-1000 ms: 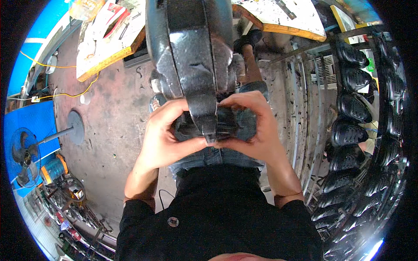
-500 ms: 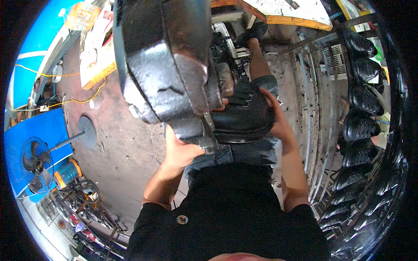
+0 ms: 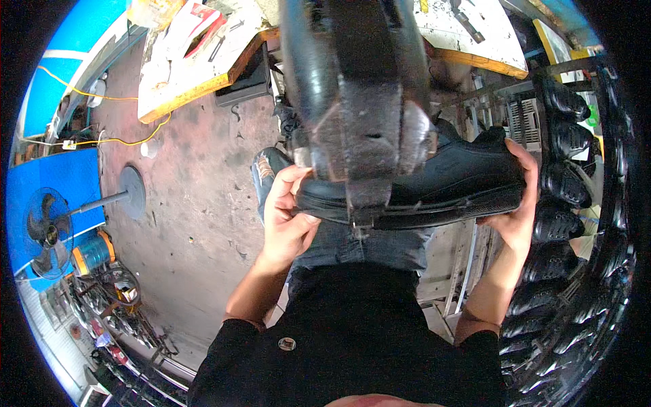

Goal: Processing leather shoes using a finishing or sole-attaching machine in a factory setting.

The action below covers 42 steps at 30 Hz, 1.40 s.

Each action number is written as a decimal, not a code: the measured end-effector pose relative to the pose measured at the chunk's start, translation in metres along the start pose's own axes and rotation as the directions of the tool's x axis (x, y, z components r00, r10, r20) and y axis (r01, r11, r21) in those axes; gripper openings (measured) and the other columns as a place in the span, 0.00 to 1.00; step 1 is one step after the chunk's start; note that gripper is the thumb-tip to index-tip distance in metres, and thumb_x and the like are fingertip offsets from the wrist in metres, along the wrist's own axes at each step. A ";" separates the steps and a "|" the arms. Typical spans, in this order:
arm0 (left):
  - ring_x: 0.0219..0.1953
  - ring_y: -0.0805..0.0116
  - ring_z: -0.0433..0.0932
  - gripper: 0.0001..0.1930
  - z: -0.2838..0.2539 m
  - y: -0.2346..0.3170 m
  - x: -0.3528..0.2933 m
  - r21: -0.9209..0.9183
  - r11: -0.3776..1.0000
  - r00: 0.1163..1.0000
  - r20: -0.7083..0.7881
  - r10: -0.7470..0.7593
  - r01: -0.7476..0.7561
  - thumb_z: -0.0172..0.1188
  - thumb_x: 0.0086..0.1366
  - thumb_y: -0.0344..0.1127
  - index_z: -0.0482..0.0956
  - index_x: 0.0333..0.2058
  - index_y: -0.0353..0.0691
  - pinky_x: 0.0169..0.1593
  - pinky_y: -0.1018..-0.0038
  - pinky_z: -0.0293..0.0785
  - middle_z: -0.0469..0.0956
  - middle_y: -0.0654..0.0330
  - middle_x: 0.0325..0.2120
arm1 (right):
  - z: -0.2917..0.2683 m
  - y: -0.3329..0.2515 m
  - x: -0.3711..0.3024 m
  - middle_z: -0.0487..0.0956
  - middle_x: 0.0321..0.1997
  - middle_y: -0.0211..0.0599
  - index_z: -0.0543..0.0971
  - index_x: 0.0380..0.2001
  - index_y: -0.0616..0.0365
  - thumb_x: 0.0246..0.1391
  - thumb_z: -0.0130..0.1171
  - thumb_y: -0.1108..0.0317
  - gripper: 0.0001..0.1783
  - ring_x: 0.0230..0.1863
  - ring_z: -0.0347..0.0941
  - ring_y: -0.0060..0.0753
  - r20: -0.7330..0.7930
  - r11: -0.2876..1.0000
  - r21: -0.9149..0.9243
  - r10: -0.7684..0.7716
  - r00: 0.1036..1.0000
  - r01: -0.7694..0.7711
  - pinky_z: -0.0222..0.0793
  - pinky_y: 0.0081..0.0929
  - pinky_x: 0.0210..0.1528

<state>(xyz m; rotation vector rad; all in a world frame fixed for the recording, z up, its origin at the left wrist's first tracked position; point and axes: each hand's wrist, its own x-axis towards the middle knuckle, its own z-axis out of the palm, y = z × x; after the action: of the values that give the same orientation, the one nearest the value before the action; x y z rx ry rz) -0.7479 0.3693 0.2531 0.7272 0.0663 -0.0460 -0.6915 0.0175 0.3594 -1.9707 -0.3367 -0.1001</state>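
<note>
A black leather shoe (image 3: 454, 180) lies lengthwise across in front of me, with its sole edge toward my body. My left hand (image 3: 288, 217) grips its left end, thumb and fingers closed round the edge. Round the right end, by the ankle opening, my right hand (image 3: 521, 197) is wrapped. A bulky dark metal machine head (image 3: 369, 129) stands over the middle of the shoe, and its narrow lower tip reaches the sole edge. That machine hides part of the shoe's upper, and exactly where the tip touches cannot be made out.
Racks of black shoes (image 3: 566, 186) line the right side. White worktables (image 3: 468, 34) with yellow edges stand beyond the machine; the left one (image 3: 196, 61) holds tools and packaging. A standing fan (image 3: 54, 234) and a yellow cord (image 3: 146, 139) are at the left.
The shoe has turned from end-on to lengthwise across. My right hand has moved right with one end, while my left hand now grips the other. The machine appears farther right in view.
</note>
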 end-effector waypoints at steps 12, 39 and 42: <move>0.66 0.49 0.67 0.35 -0.038 0.012 -0.013 0.038 0.993 0.994 0.006 0.111 -0.111 0.70 0.62 0.37 0.66 0.65 0.41 0.70 0.53 0.63 0.66 0.50 0.66 | 0.038 -0.054 0.013 0.70 0.67 0.52 0.73 0.61 0.64 0.10 0.80 0.71 0.61 0.71 0.63 0.51 0.074 0.980 -0.174 -0.082 0.994 0.094 0.54 0.45 0.73; 0.52 0.56 0.79 0.40 0.048 0.073 0.021 0.840 0.440 0.937 0.350 0.006 -0.317 0.79 0.40 0.27 0.74 0.56 0.33 0.56 0.65 0.74 0.78 0.51 0.50 | 0.113 -0.102 0.029 0.68 0.60 0.49 0.71 0.64 0.47 0.35 0.81 0.57 0.49 0.56 0.74 0.55 0.287 0.934 -0.310 -0.085 0.954 0.176 0.76 0.41 0.55; 0.51 0.65 0.78 0.39 0.036 0.060 0.009 0.790 0.597 0.980 0.198 -0.039 -0.136 0.81 0.42 0.26 0.74 0.56 0.32 0.57 0.69 0.73 0.78 0.56 0.48 | 0.119 -0.063 0.013 0.66 0.64 0.49 0.65 0.68 0.52 0.34 0.82 0.55 0.57 0.62 0.70 0.50 0.186 0.976 -0.133 -0.148 0.971 0.174 0.71 0.39 0.60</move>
<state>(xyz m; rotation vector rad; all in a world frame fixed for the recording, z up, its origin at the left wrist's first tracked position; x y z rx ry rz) -0.7335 0.3894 0.3191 1.6489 -0.1844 -0.0981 -0.7062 0.1516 0.3682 -2.1023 -0.6203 -0.0575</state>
